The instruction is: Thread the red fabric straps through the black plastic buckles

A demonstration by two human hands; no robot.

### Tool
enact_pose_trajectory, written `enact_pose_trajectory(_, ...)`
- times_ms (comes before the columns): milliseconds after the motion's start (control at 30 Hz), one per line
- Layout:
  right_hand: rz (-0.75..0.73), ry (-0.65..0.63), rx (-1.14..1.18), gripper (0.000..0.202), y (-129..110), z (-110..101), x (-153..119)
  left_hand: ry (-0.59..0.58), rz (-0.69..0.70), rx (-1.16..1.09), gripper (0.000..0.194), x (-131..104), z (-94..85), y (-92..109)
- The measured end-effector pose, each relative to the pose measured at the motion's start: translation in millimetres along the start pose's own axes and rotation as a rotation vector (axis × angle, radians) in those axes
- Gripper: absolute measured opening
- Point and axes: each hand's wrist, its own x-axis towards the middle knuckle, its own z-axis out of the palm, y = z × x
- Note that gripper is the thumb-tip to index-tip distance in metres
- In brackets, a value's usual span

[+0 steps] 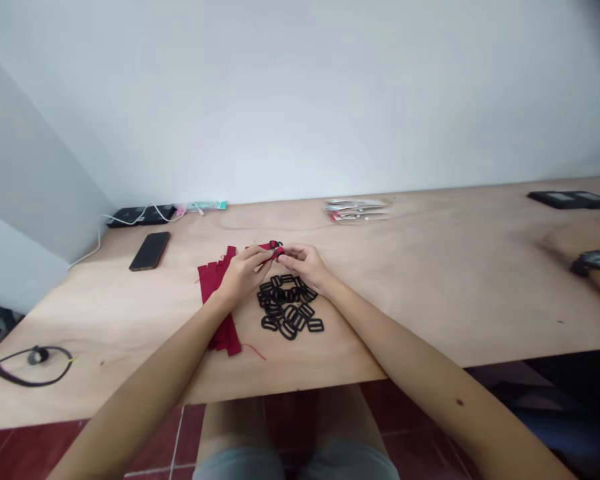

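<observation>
My left hand (245,272) is closed, its fingertips pinching a short red strap (279,252). My right hand (306,265) meets it from the other side, thumb and fingers closed on the same strap and on a small black buckle that the fingers mostly hide. Just behind the fingertips lies another red strap piece with a black buckle (273,244). Under my left wrist spreads a stack of red strap pieces (211,280). A heap of black plastic slider buckles and rings (286,300) lies on the table below my hands.
On the wooden table (410,293) a phone (150,251) and black boxes with a white cable (140,215) lie at left. Flat packets (357,209) lie by the wall. Another person's wrist with a watch (597,261) and a black case (573,199) are at right.
</observation>
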Motion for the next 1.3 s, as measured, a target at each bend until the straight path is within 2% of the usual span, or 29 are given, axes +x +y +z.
enact_pose_trajectory(167, -0.021, 0.104, 0.034, 0.042, 2, -4, 2, 0.026, -0.004, 0.047, 0.012, 3, -0.8, 4)
enact_pose_trajectory(367, -0.012, -0.071, 0.014, 0.038, -3, 1, -2, 0.045, 0.045, 0.016, 0.009, 6, -0.6, 13)
enact_pose_trajectory(567, 0.017, -0.051, 0.013, 0.041, -5, -1, -4, -0.017, 0.029, -0.035, 0.01, 9, -3.9, 14)
enact_pose_trajectory(733, 0.029, -0.051, 0.027, 0.044, -4, -3, -2, -0.009, 0.059, 0.025, 0.008, 7, -4.2, 10)
enact_pose_trajectory(1100, 0.015, -0.159, -0.008, 0.04, -10, -2, -2, -0.093, 0.128, 0.139, 0.012, 1, -2.7, 6)
enact_pose_trajectory(1300, 0.056, -0.078, 0.021, 0.042, -9, -4, -3, -0.137, 0.076, 0.138, 0.021, 6, -6.7, 6)
